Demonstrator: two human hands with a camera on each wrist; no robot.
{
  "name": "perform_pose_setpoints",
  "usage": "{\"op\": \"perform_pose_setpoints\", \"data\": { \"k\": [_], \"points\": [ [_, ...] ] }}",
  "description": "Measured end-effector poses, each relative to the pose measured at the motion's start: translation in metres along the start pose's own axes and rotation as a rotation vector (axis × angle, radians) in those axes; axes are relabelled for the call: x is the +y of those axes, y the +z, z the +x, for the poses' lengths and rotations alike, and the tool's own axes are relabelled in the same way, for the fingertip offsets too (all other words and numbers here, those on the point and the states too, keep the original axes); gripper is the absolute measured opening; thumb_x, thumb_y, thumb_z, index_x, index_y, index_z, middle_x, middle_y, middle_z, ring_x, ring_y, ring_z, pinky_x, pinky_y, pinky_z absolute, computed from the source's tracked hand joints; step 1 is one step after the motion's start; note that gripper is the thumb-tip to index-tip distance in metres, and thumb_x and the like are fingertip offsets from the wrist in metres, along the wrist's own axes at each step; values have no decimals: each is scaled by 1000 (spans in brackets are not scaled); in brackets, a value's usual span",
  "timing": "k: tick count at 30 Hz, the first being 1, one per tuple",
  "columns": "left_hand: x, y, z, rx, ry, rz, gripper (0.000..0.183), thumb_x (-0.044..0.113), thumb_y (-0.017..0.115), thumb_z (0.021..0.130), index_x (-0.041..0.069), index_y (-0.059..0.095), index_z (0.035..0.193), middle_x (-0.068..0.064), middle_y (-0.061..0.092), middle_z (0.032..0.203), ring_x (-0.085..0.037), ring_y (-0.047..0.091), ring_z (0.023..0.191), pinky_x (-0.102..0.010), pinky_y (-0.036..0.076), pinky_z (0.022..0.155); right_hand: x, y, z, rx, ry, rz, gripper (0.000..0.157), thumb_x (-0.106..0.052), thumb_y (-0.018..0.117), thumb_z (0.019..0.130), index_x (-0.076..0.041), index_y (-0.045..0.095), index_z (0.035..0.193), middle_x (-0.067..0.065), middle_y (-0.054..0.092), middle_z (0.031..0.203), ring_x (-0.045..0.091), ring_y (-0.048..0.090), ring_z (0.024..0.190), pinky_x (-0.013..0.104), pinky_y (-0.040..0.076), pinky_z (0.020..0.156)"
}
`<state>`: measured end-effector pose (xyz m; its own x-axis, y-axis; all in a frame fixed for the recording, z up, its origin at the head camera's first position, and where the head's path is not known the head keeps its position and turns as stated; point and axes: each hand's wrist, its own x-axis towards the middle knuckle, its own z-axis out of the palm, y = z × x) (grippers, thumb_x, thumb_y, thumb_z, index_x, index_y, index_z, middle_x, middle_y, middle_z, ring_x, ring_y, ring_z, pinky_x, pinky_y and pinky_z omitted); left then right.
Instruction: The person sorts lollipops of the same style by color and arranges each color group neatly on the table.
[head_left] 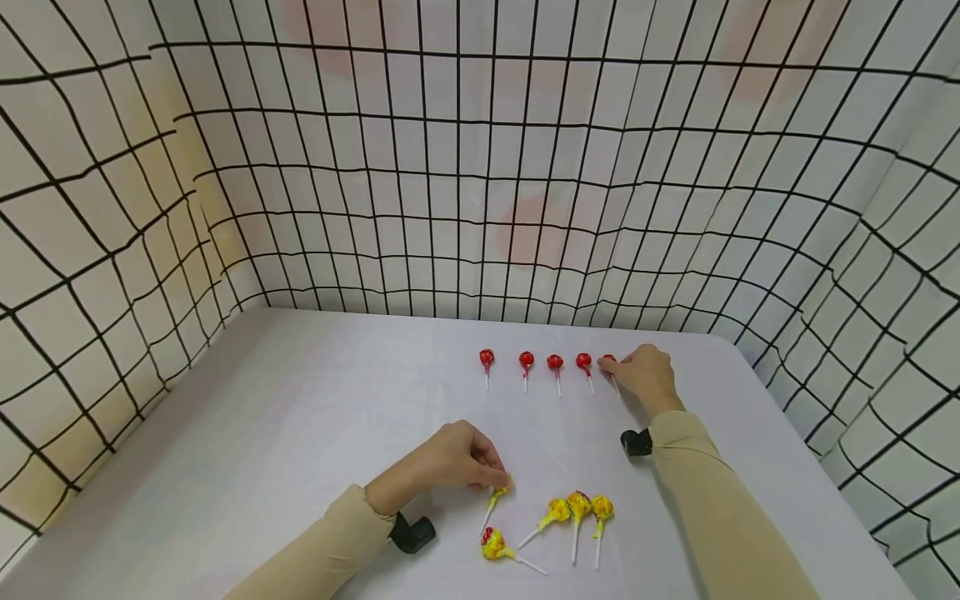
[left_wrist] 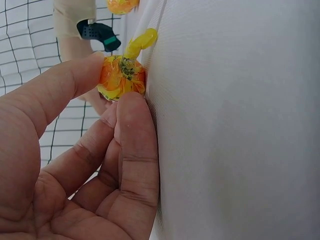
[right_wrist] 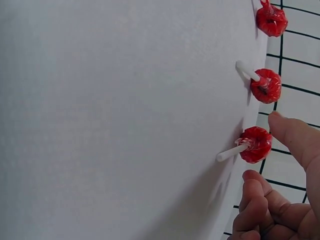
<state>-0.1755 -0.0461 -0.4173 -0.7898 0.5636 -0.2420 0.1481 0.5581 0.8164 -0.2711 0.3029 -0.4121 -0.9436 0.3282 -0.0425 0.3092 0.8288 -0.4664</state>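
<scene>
Thumb and finger of my left hand (head_left: 457, 457) pinch the wrapped head of a yellow lollipop (left_wrist: 120, 82), its stick pointing down toward the near side in the head view. At the far right, my right hand (head_left: 647, 377) is at the last red lollipop (right_wrist: 256, 145) of a row. In the right wrist view its thumb and fingers stand apart on either side of that candy's head, with gaps showing. Closest to the left hand lies another yellow lollipop (head_left: 493, 544), with red on its wrapper.
Several red lollipops (head_left: 527, 359) lie in a row toward the back of the white table (head_left: 315, 400), sticks facing me. Three yellow lollipops (head_left: 578, 503) lie grouped at the front. Black grid lines cover the white walls (head_left: 442, 192) around the table.
</scene>
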Motion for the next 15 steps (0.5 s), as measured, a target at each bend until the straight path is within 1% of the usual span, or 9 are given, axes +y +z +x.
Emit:
{"op": "perform_pose_setpoints", "data": {
  "k": [3, 5, 8, 11, 13, 15],
  "points": [
    [0, 0, 0, 1, 2, 1, 16, 30, 89, 90, 20, 81, 81, 5, 68, 67, -9, 56, 64, -25, 42, 62, -1, -2, -3, -6, -6, 4, 59, -48, 73, 98, 10, 76, 109, 30, 74, 117, 30, 62, 92, 39, 51, 76],
    [0, 0, 0, 1, 7, 0, 16, 30, 89, 90, 19, 82, 81, 5, 67, 67, -9, 56, 63, -24, 41, 61, 0, -4, -5, -13, -13, 9, 60, -49, 73, 99, 10, 76, 110, 30, 75, 117, 30, 61, 92, 38, 50, 74],
    [0, 0, 1, -1, 11, -4, 15, 30, 89, 90, 19, 82, 81, 5, 67, 66, -9, 56, 63, -25, 41, 61, 0, -8, -11, -29, -21, 21, 60, -50, 72, 99, 9, 77, 108, 26, 75, 107, 28, 58, 88, 35, 46, 69],
    [-1, 0, 1, -2, 12, -1, 16, 30, 89, 90, 19, 82, 81, 5, 67, 66, -9, 55, 63, -25, 40, 61, 1, -13, -18, -54, -15, 37, 61, -51, 72, 99, 10, 76, 108, 19, 70, 96, 26, 55, 85, 34, 41, 66],
    [0, 0, 1, -4, 13, 2, 16, 31, 89, 90, 19, 82, 82, 5, 66, 66, -9, 55, 63, -25, 40, 61, 1, -16, -22, -68, -9, 37, 63, -51, 71, 99, 11, 74, 111, 20, 68, 98, 27, 54, 87, 34, 42, 67],
    [0, -1, 1, -2, 11, 5, 16, 31, 89, 90, 19, 82, 82, 5, 66, 66, -9, 55, 63, -25, 40, 62, 2, -18, -26, -84, 0, 33, 64, -50, 71, 100, 11, 71, 115, 23, 69, 103, 29, 55, 89, 36, 44, 70]
  ]
}}
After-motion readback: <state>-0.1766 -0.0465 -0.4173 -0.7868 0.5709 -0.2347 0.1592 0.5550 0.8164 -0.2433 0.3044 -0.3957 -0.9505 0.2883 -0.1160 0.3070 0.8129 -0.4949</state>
